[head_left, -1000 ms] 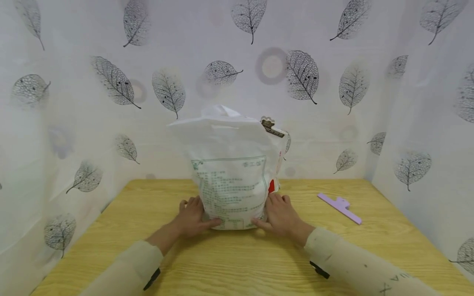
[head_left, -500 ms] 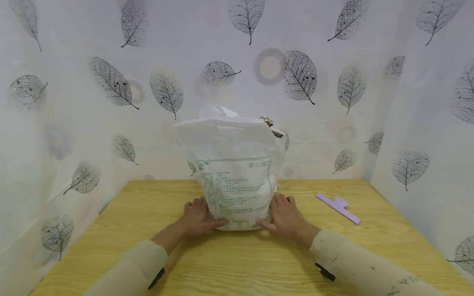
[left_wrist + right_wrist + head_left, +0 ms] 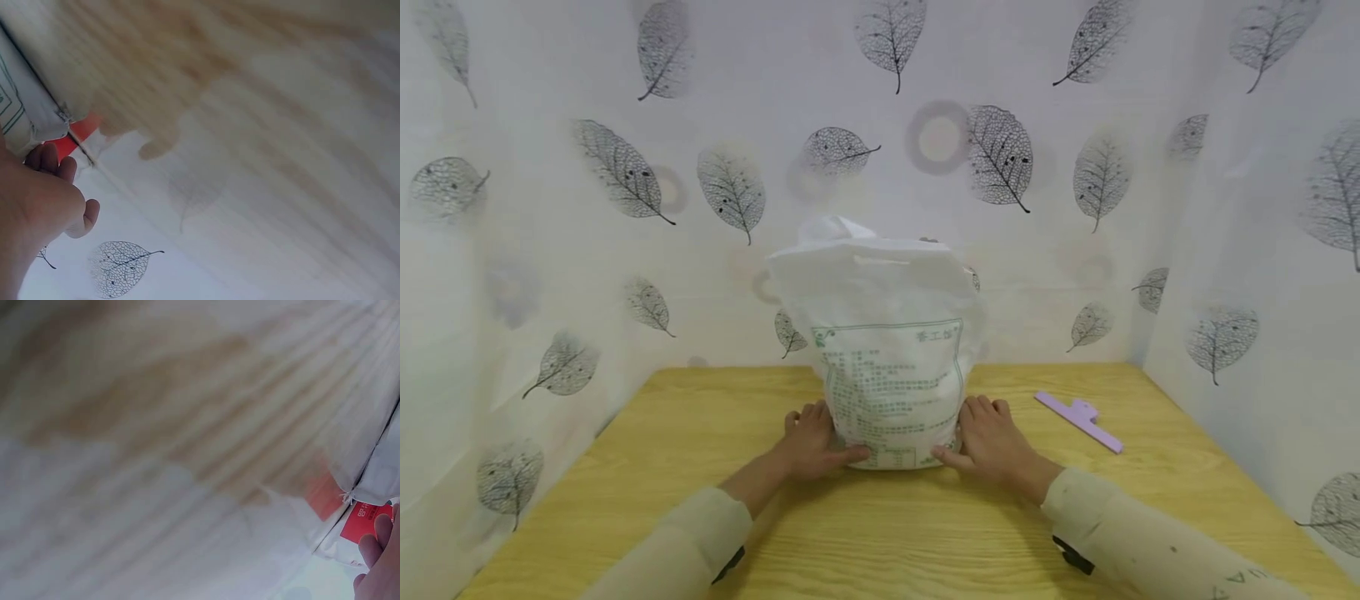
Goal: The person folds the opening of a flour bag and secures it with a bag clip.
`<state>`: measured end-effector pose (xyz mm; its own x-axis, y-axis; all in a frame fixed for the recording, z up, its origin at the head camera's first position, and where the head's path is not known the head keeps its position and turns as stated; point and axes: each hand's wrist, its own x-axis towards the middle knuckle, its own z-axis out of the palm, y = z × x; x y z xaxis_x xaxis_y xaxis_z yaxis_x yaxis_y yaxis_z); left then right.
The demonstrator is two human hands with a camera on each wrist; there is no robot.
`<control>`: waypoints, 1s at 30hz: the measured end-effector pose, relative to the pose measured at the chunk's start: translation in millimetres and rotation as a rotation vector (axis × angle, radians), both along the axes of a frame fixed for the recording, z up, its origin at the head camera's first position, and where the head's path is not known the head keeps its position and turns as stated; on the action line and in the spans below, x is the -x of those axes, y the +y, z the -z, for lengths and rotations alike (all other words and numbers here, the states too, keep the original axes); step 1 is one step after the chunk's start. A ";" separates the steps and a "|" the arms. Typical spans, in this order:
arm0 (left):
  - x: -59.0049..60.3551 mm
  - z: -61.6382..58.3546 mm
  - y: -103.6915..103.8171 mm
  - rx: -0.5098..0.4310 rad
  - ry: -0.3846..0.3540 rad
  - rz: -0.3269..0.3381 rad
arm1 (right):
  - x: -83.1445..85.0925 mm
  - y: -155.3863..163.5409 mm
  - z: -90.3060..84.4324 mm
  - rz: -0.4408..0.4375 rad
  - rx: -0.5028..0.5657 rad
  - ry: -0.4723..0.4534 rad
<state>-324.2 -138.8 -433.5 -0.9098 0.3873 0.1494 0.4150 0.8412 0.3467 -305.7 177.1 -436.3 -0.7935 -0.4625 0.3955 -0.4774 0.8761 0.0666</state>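
Note:
A tall white plastic bag (image 3: 887, 367) with green print stands upright on the wooden table (image 3: 880, 542), its top folded over. My left hand (image 3: 823, 433) holds its lower left corner, thumb on the front and fingers along the side. My right hand (image 3: 967, 433) grips the lower right corner the same way. In the left wrist view, fingers (image 3: 53, 164) curl against the bag's bottom seam (image 3: 28, 112), beside a red patch. The right wrist view shows the bag's base (image 3: 375, 469) with a red label and my fingertips (image 3: 375, 547) at the edge.
A flat lilac clip (image 3: 1078, 421) lies on the table to the right of the bag, a hand's width from my right hand. Leaf-patterned white walls (image 3: 625, 175) close in the table on the left, back and right.
The bag has turned and slid a little to the right between both hands. The brown clip at its top right and the red patch have gone out of the head view.

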 end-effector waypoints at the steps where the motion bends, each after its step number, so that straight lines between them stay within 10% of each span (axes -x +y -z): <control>1: 0.5 -0.7 0.4 0.004 0.003 -0.002 | 0.8 0.4 -0.7 0.000 -0.002 0.003; 11: -3.3 -25.2 -12.6 -0.017 0.034 -0.015 | 7.3 10.4 -13.8 -0.075 0.096 -0.125; 30: 2.0 -137.6 -56.2 -0.057 0.251 0.013 | 31.2 45.9 -110.2 -0.109 0.197 -0.044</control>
